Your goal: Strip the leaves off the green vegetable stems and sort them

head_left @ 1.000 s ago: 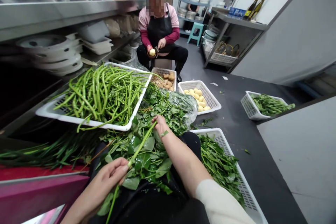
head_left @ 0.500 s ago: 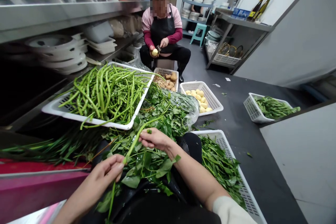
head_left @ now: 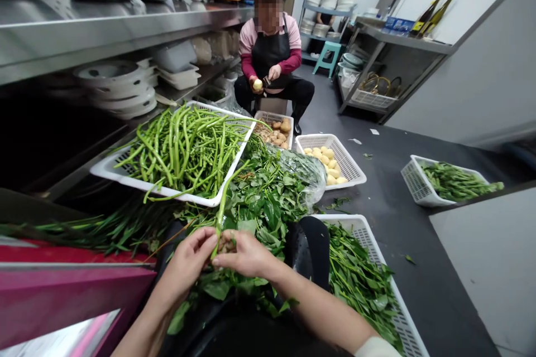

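Observation:
A long green vegetable stem (head_left: 223,203) stands up between my hands, its upper end leaning toward the basket of stems. My left hand (head_left: 190,259) pinches its lower part between thumb and fingers. Close beside it, my right hand (head_left: 249,254) is closed with thumb and fingertips at the same stem, low down. Leaves (head_left: 218,289) lie under both hands on my lap. Just beyond is a heap of leafy greens (head_left: 268,192). Cut green stems (head_left: 184,148) fill a white basket (head_left: 235,166) ahead to the left.
A white basket (head_left: 400,304) of leafy greens (head_left: 360,273) stands by my right knee. Ahead, a seated co-worker (head_left: 270,50) holds a peeled potato (head_left: 257,85). Peeled potatoes (head_left: 330,164) lie in another basket. A steel shelf (head_left: 125,33) runs along the left.
My right hand has moved down the stem to meet my left hand. The stem now stands more upright. The whole view has shifted slightly.

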Motion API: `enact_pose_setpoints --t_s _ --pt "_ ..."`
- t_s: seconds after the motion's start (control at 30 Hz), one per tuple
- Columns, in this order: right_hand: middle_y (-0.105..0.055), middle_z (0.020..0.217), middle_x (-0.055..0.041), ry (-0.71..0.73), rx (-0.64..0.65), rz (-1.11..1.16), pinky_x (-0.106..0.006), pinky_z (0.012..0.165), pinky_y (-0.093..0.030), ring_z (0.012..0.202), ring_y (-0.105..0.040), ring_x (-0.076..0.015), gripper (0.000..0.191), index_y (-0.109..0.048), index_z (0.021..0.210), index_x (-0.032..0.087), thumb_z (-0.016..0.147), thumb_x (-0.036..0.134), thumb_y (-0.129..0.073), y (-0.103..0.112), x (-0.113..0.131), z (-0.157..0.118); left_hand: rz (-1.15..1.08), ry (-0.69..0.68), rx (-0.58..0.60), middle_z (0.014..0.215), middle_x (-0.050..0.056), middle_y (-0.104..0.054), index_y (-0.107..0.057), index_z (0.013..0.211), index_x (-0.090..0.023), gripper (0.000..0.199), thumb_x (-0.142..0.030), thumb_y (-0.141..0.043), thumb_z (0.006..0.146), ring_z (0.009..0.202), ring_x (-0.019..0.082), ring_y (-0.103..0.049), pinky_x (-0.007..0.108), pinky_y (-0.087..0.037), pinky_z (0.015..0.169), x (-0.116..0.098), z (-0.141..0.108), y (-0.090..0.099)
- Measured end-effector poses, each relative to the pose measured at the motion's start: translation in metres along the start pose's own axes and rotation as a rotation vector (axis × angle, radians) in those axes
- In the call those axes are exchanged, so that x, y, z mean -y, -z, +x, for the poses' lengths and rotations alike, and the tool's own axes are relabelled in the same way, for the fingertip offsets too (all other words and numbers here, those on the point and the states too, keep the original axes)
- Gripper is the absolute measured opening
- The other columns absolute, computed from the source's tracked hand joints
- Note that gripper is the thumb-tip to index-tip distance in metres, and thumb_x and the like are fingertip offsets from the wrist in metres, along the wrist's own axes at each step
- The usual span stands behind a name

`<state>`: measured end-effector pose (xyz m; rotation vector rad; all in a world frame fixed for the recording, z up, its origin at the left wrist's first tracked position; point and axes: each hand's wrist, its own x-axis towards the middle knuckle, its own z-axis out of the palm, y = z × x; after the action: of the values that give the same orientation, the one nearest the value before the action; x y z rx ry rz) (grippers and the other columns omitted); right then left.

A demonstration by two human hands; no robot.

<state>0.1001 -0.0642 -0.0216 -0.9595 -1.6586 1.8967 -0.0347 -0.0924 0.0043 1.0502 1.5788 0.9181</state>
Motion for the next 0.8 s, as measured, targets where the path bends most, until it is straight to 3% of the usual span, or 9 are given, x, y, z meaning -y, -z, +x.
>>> enact_pose_setpoints --t_s 0.17,0.23,0.3,0.47,0.57,0.67,0.73,0.8 --pt "-0.054 0.064 0.0055 0.224 0.12 -0.281 -0.021 0.062 -0.037 0.061 -0.05 -0.0099 0.012 -0.053 0.066 0.018 0.077 0.018 -0.06 0.016 0.003 -0.006 -0.001 0.086 0.124 0.055 -0.005 -0.043 -0.05 0.067 -0.019 0.044 -0.062 -0.058 0.062 0.047 0.009 -0.038 0.02 -0.029 0.043 0.01 -0.007 0.003" --pt "-0.053 0.062 0.0055 0.206 0.035 -0.26 -0.02 0.061 -0.037 0.06 -0.049 -0.0099 0.014 -0.051 0.066 0.019 0.078 0.016 -0.056 0.014 0.0 -0.007 -0.029 0.104 0.106 0.052 -0.007 -0.036 -0.049 0.067 -0.019 0.045 -0.062 -0.056 0.063 0.044 0.007 -0.031 0.019 -0.025 0.041 0.01 -0.006 0.002" --pt "-0.051 0.06 0.0052 0.136 -0.141 -0.25 -0.021 0.06 -0.037 0.059 -0.047 -0.0101 0.015 -0.048 0.065 0.019 0.079 0.014 -0.052 0.008 -0.006 -0.003 0.014 0.052 0.047 0.05 -0.007 -0.035 -0.048 0.066 -0.019 0.042 -0.06 -0.055 0.064 0.044 0.008 -0.032 0.02 -0.027 0.041 0.007 -0.002 0.0" --pt "-0.044 0.057 0.0046 0.068 -0.484 -0.25 -0.021 0.057 -0.034 0.057 -0.041 -0.01 0.018 -0.043 0.062 0.02 0.08 0.019 -0.048 0.007 -0.02 0.024 0.276 -0.245 -0.159 0.072 0.004 -0.06 -0.055 0.071 -0.02 0.028 -0.047 -0.051 0.068 0.07 0.02 -0.057 0.029 -0.047 0.065 -0.011 0.019 -0.007" --pt "-0.042 0.054 0.0056 -0.018 -0.51 0.041 -0.019 0.05 -0.032 0.052 -0.039 -0.0086 0.021 -0.041 0.061 0.019 0.079 0.025 -0.051 0.018 -0.02 0.047 0.314 -0.257 -0.175 0.068 0.003 -0.062 -0.056 0.073 -0.021 0.027 -0.046 -0.047 0.07 0.06 0.019 -0.059 0.03 -0.049 0.06 -0.019 0.043 -0.013" --pt "-0.037 0.048 0.0075 -0.076 -0.405 0.351 -0.018 0.042 -0.028 0.042 -0.033 -0.0065 0.026 -0.039 0.061 0.019 0.081 0.031 -0.049 0.028 -0.016 0.069 0.249 -0.175 -0.155 0.058 0.0 -0.061 -0.054 0.076 -0.021 0.022 -0.042 -0.048 0.071 0.05 0.018 -0.06 0.028 -0.05 0.052 -0.03 0.071 -0.024" --pt "-0.038 0.048 0.0076 -0.053 -0.4 0.331 -0.018 0.041 -0.028 0.04 -0.032 -0.0058 0.026 -0.04 0.061 0.019 0.082 0.03 -0.048 0.038 -0.013 0.082 0.228 -0.14 -0.166 0.056 -0.001 -0.061 -0.053 0.071 -0.022 0.015 -0.036 -0.05 0.069 0.053 0.019 -0.062 0.027 -0.051 0.053 -0.043 0.086 -0.03" --pt "-0.045 0.052 0.0061 -0.08 -0.495 0.096 -0.017 0.044 -0.032 0.043 -0.038 -0.0061 0.021 -0.045 0.064 0.018 0.082 0.026 -0.047 0.058 -0.014 0.094 0.247 -0.091 -0.223 0.051 -0.002 -0.059 -0.051 0.066 -0.021 0.009 -0.03 -0.051 0.069 0.051 0.018 -0.061 0.026 -0.051 0.052 -0.06 0.094 -0.031"
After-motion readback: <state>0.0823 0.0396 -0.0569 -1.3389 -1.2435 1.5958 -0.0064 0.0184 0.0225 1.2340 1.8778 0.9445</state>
